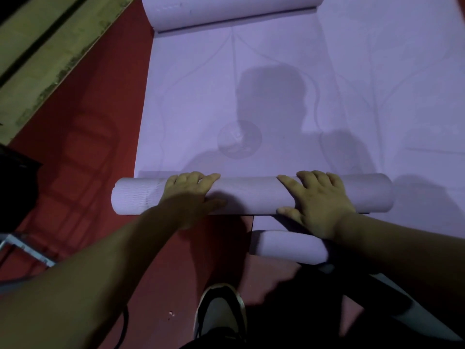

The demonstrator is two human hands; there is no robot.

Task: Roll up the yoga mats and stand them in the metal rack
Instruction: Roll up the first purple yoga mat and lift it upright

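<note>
A lilac yoga mat [201,102] lies flat on the red floor, its near end wound into a roll [251,195] that runs left to right. My left hand [188,195] presses on top of the roll left of its middle, fingers spread over the far side. My right hand [317,200] presses on the roll right of its middle, thumb low on the near side. A second lilac mat [402,71] lies flat to the right. The far end of the first mat curls into a big roll [226,11].
A short lilac roll [289,245] lies just below my right wrist. My shoe [219,311] stands on the red floor [88,147] near the bottom edge. A metal frame [22,248] shows at the lower left. A pale wall base [37,59] runs along the upper left.
</note>
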